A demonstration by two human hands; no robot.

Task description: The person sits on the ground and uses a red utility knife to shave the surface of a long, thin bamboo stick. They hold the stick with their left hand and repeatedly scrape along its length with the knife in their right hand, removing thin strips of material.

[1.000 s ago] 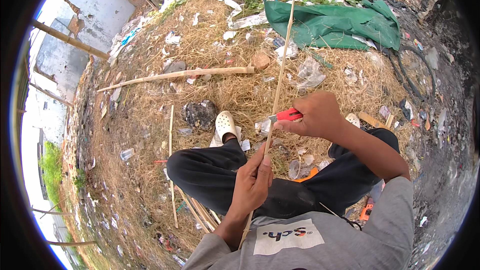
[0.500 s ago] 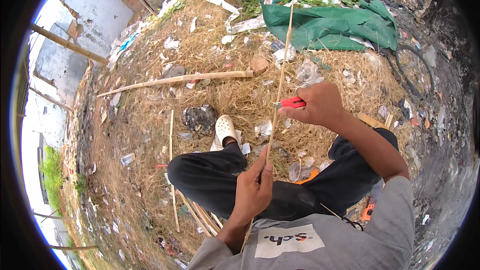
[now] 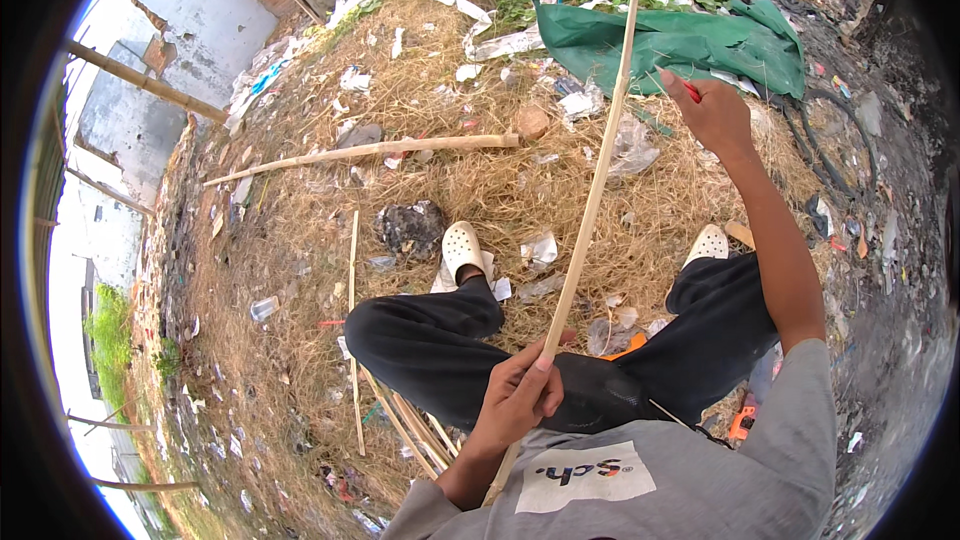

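A: Why's the bamboo strip (image 3: 592,210) slanted like that?
B: Your left grip (image 3: 522,395) is wrapped round its lower part, above your black trousers (image 3: 600,395). Likely steadies it, far length left reachable, pointing toward the green sheet (image 3: 735,45).
A: And your right grip (image 3: 712,118)?
B: Curled tight round the red-handled tool (image 3: 692,91), right of the strip, apart from it. Probably keeps the strip clear.

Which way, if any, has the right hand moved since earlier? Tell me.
Yes: the right hand has moved up and rightward in the view, nearer the green sheet.
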